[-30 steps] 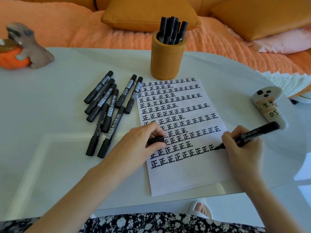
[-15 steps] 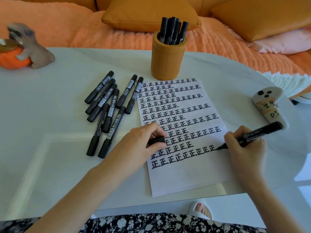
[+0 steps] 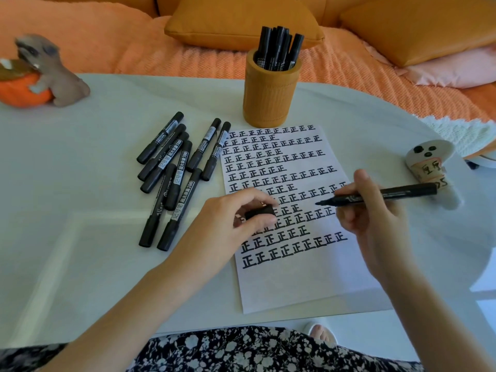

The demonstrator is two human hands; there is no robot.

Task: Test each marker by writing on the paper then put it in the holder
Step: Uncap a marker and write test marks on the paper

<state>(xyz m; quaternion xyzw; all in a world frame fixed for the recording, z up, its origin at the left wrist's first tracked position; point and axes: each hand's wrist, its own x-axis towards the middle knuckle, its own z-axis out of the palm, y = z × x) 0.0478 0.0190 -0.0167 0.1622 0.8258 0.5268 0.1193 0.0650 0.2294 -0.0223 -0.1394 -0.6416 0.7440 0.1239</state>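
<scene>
Tabletop paper [image 3: 295, 285], marker [image 3: 402, 192] now aloft.

Home lounge: cushioned orange sofa [image 3: 107, 44].

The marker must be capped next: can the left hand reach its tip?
Probably yes: the left hand holds the cap near the tip of the marker, which points toward it, with nothing between.
</scene>
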